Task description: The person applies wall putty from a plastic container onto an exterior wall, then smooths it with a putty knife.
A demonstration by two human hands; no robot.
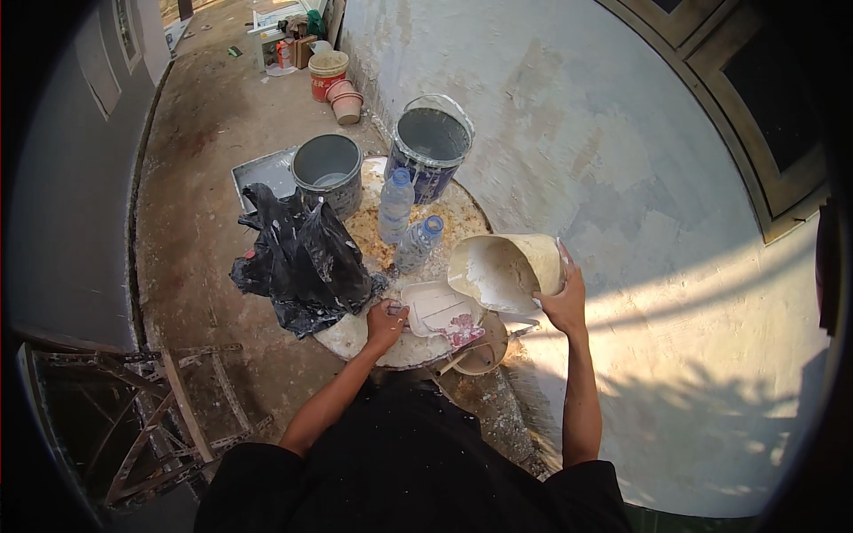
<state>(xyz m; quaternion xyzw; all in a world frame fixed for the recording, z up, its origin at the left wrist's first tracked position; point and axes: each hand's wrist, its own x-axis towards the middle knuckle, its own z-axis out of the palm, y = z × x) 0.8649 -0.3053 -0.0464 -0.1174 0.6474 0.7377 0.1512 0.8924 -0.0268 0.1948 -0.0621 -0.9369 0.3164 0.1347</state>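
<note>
My right hand [566,300] grips the rim of an off-white plastic bucket [542,253], tipped on its side with its mouth toward me. Below and left of the bucket is a shallow whitish tray [426,306] with reddish stains at its right end. Curled fingers of my left hand [386,324] close on the left edge of that tray. A crumpled black plastic bag [311,258] with white smears lies just beyond my left hand. Two clear plastic bottles [396,209] with blue tops stand behind the tray, on a round, paint-spattered tabletop [462,209].
Two paint pails [329,169] stand at the table's far side, beside a grey tray [267,173]. A round container [480,355] sits below the near right edge. The wall [577,133] runs along the right, a metal frame [169,409] stands lower left, and more buckets [342,98] lie beyond.
</note>
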